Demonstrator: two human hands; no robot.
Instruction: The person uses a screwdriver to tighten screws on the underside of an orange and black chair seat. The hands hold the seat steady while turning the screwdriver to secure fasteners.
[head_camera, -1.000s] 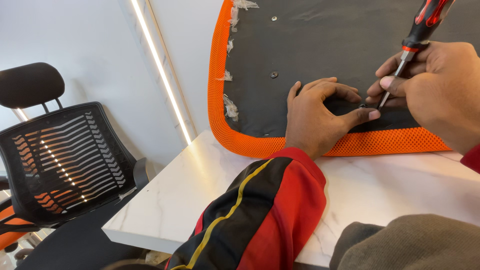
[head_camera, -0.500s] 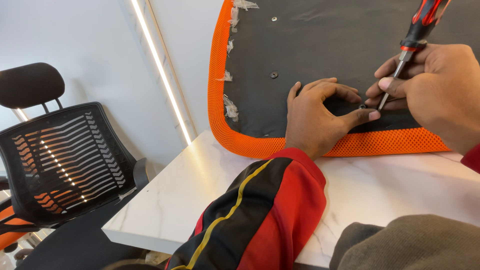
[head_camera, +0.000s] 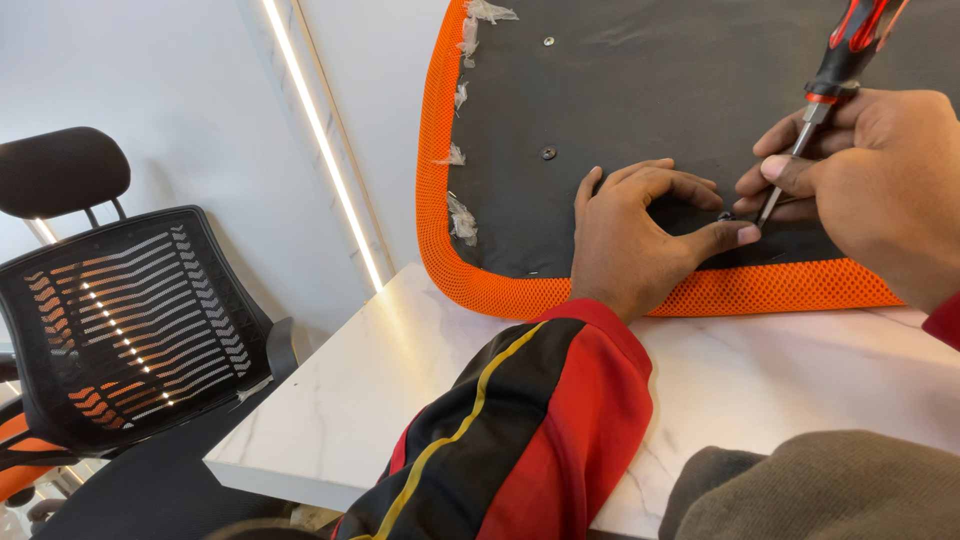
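A: Where does the seat cushion sit?

B: Propped on edge at the back of the white marble desk, black underside toward the camera, orange mesh rim along the bottom and left.

A: And the hands?

B: The left hand lies flat on the black fabric, fingers bent, thumb stretched out toward a small dark screw. The right hand is closed round the steel shaft of a red-and-black screwdriver, fingertips pinching low, close to the tip. The two hands are nearly touching at the screw.

A: How would you do this well?

B: Keep the blade in line with the screw and press straight in while turning (a tilted tip would likely slip and tear the fabric). The left thumb steadies the screw, so it wants to stay just beside the tip, never under it.

A: Arm pose?

B: Left forearm in its red, black and yellow sleeve reaches across the desk; right wrist cocked, handle leaning up and right.
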